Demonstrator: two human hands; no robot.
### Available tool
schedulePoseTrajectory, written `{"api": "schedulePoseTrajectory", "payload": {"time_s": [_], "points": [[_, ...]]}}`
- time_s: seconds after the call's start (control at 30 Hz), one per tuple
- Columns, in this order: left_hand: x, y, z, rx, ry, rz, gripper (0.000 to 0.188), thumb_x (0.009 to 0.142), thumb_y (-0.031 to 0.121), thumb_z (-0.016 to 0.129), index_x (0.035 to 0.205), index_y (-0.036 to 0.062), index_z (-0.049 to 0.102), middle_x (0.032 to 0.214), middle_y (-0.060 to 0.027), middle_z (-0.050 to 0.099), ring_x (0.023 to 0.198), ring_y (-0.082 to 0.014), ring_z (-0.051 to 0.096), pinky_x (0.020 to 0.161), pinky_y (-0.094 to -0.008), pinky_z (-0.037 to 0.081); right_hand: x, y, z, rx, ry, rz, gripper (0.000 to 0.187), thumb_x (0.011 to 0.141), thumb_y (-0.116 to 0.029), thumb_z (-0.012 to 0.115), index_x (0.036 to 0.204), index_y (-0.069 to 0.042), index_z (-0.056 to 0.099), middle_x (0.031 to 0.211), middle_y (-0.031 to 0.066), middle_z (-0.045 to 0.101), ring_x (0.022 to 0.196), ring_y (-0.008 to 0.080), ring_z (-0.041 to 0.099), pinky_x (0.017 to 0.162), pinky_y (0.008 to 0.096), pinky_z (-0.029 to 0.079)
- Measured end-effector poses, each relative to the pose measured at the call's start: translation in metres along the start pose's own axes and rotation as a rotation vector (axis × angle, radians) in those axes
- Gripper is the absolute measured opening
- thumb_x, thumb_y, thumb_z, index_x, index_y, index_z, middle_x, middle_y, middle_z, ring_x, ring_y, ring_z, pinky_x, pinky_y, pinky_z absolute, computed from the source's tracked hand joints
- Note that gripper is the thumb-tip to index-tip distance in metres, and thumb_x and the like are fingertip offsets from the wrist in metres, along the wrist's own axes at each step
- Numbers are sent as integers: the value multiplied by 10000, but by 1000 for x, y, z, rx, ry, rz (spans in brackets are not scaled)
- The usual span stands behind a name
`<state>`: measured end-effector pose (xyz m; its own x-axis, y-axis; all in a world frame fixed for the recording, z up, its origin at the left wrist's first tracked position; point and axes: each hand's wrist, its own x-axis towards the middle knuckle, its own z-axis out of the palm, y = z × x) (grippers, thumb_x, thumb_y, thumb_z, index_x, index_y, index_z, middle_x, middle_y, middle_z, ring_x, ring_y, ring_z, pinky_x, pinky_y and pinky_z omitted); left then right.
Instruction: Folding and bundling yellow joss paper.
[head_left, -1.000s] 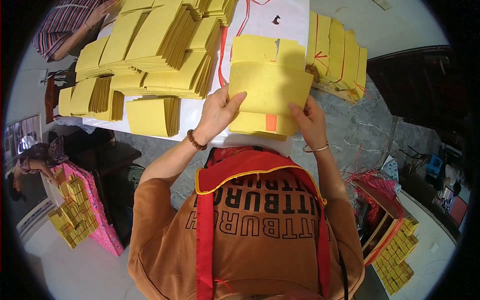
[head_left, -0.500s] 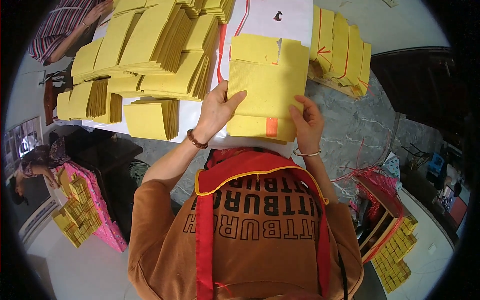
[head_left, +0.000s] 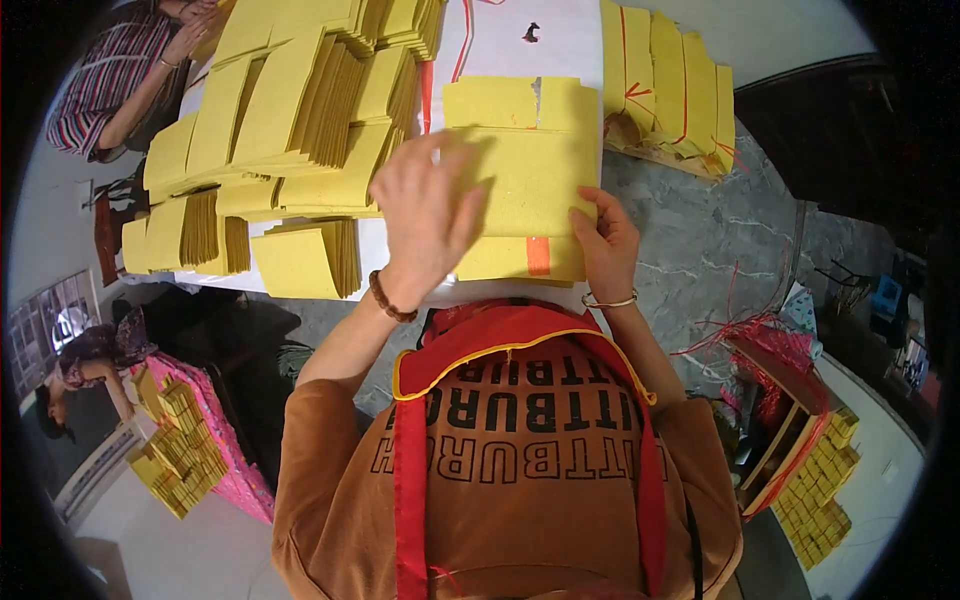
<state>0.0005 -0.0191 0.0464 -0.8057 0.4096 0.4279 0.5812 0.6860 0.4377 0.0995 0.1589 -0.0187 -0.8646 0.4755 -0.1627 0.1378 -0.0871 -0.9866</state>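
Straight out at twelve o'clock from the wearer, the yellow paper stack (head_left: 540, 185) lies by the table's (head_left: 570, 50) near edge. The right hand (head_left: 610, 238) pinches it at four o'clock; the left hand (head_left: 420, 205), fingers loosely spread, blurs over nine o'clock, touching or not I can't tell. Held one-sided, the sheets could skew; a bumped elbow might topple the bundles (head_left: 290, 110) at half past ten. The co-worker (head_left: 120, 65) beyond is cut off.

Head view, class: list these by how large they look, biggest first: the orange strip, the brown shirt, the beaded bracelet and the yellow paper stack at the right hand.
1. Brown shirt
2. Yellow paper stack
3. Beaded bracelet and orange strip: too alike to rank.
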Motion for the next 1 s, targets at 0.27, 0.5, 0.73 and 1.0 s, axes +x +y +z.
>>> {"api": "schedulePoseTrajectory", "payload": {"time_s": [0.27, 0.5, 0.73, 1.0], "points": [[-3, 15, 42, 21, -403, 341, 454, 811, 310, 587, 1207, 113, 487, 1272, -141, 415, 1166, -328, 366, 934, -446, 294, 1, 2, 0, 5, 28, -7, 267, 797, -43, 606, 1059, 2, 578, 827, 5, 572, 693, 52, 487, 575, 191, 390], [-10, 9, 51, 69, -389, 361, 465, 818, 335, 569, 1221, 122, 478, 1289, -146, 398, 1178, -333, 345, 955, -454, 278, -17, -26, 2, -974, 123, -717, 362, 775, -231, 609, 1111, -104, 570, 1205, 128, 490, 1095, 225, 483, 906, 455, 336], [-10, -1, 50, -35, -369, 352, 459, 807, 303, 581, 1218, 127, 472, 1295, -139, 383, 1186, -329, 337, 970, -442, 260, -28, 5, 2, -1177, -244, -685, 535, 848, -431, 447, 1261, -92, 449, 1361, 85, 381, 1278, 244, 327, 1025, 573, 137], [-16, -2, 42, -227, -313, 481, 432, 750, 321, 640, 1096, 82, 538, 1103, -124, 495, 1008, -302, 463, 841, -414, 352, -25, 13, -3, -1189, -248, -581, 575, 877, -416, 414, 1313, -42, 384, 1404, 109, 321, 1306, 284, 281, 1030, 580, 123]]}}
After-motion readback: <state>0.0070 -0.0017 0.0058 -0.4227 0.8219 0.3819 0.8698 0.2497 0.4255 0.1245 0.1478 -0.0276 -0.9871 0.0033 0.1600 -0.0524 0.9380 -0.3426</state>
